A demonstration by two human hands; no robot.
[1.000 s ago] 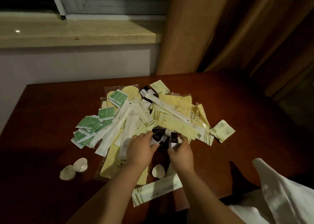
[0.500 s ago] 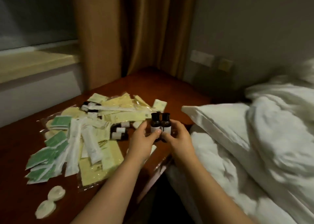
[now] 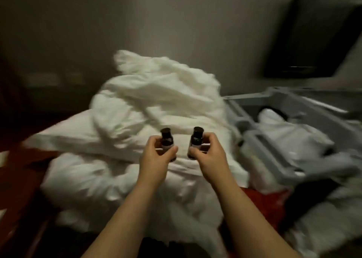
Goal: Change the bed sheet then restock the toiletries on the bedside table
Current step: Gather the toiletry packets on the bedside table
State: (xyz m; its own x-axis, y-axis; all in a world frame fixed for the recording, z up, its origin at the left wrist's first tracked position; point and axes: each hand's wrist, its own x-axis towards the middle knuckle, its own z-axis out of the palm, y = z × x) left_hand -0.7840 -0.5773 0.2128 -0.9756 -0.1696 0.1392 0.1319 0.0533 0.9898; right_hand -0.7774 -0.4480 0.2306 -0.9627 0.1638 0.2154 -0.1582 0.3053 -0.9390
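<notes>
So we had one small dark bottle in each hand, both held up in front of us over the bed. Our left hand [image 3: 156, 153] had its grip curled round the left bottle [image 3: 167, 140], thumb across the front and fingers wrapped behind, with the black cap sticking out above. Our right hand [image 3: 208, 152] did the same with the right bottle [image 3: 195, 141], pinching it between thumb and fingers, cap also poking out on top. Both bottles sat upright or near enough, the right one leaning a touch, and they were apart from each other with a gap between them. Each had a pale label, too blurry to read.

Underneath was a big rumpled heap of white bedding [image 3: 156, 101], with a pillow [image 3: 78, 132] lying on the left side of it. Off to the left you could just see a strip of the reddish wood bench [image 3: 23, 171]. On the right was a grey cart [image 3: 293, 105] with white bundles stuffed in it, and something red [image 3: 264, 201] down by its near end, hard to say what. A dark panel [image 3: 313, 36] hung on the wall top right. Whole shot was pretty smeary
</notes>
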